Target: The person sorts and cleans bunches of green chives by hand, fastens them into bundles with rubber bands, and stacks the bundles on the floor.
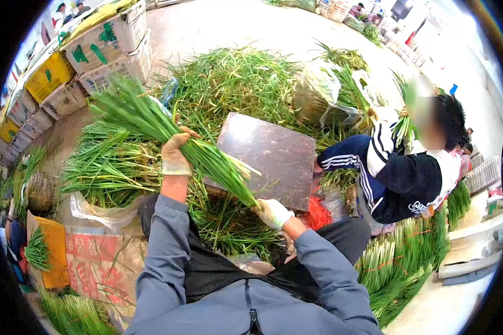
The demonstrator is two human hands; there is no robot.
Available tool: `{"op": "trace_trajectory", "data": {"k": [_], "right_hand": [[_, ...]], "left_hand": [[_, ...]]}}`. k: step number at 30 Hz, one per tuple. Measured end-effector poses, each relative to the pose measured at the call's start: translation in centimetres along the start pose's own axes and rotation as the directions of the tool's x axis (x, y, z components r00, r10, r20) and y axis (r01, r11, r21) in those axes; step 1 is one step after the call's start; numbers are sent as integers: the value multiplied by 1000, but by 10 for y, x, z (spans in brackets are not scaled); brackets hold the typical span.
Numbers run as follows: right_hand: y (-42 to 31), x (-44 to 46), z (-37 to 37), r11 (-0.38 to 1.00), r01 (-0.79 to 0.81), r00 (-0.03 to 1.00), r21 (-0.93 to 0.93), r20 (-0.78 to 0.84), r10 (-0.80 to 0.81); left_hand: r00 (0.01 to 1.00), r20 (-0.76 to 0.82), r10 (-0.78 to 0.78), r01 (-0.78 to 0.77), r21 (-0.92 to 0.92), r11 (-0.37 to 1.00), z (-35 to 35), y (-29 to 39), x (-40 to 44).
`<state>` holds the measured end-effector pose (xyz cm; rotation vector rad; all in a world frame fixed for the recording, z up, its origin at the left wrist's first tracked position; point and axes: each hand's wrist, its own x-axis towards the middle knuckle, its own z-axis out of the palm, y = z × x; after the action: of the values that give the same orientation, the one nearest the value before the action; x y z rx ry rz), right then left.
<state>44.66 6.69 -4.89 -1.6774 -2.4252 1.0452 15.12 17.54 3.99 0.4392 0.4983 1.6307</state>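
A long bunch of garlic chives (pixel 198 149) slants across my lap, over one corner of a brown board (pixel 268 159). My left hand (pixel 176 156), in a pale glove with bare fingertips, is wrapped round the middle of the bunch. At its lower right end, my gloved right hand (pixel 274 214) closes on the tips. A few pale stems stick out sideways near the lower part. The leafy upper left end is smeared by motion. Just left of my left arm lies a pile of chives (pixel 109 167) with pale stems.
Behind the board rises a large heap of loose greens (pixel 235 84). A person (pixel 399 162) in a dark jacket sits at the right, holding greens. Tied bundles (pixel 402 251) lie below them. White crates (pixel 109 42) are stacked at the upper left. Red plastic string (pixel 317 215) lies beside my knee.
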Motion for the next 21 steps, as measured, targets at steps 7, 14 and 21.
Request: {"op": "trace_trajectory", "data": {"k": [7, 14, 21], "right_hand": [[33, -8, 84, 981, -185, 982, -55, 31, 187], [55, -17, 80, 912, -226, 872, -342, 347, 346], [-123, -7, -69, 923, 293, 746, 251, -664, -56]], "left_hand": [[984, -137, 117, -114, 27, 993, -40, 27, 24], [968, -140, 209, -219, -54, 974, -52, 59, 21], [988, -60, 143, -154, -276, 949, -47, 47, 10]]}}
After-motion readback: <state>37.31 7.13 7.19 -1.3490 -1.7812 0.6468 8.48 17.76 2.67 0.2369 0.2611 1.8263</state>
